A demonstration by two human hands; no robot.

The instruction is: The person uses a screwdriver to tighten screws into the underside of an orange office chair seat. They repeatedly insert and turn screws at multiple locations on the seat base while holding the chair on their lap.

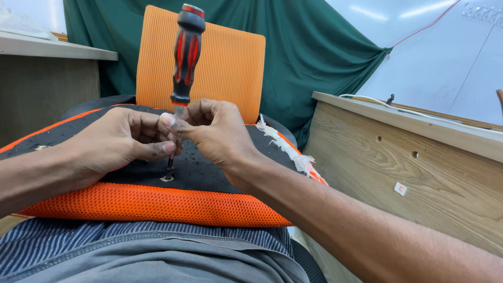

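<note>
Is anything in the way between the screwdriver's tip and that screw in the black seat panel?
Nothing visible. The screwdriver stands upright with its shaft running straight down to the screw in the black panel. The left hand and right hand pinch the shaft from either side.

screwdriver (186, 52) shaft: mostly hidden by fingers | handle: blurred | whiteboard (445, 57) writing: illegible

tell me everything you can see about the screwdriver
The screwdriver stands upright over the upturned orange and black seat cushion. Its handle is black with red grip inlays and a red cap, apparently plastic or rubber. The thin dark shaft runs down to a screw hole in the black underside. Left hand and right hand pinch the shaft just below the handle.
</note>
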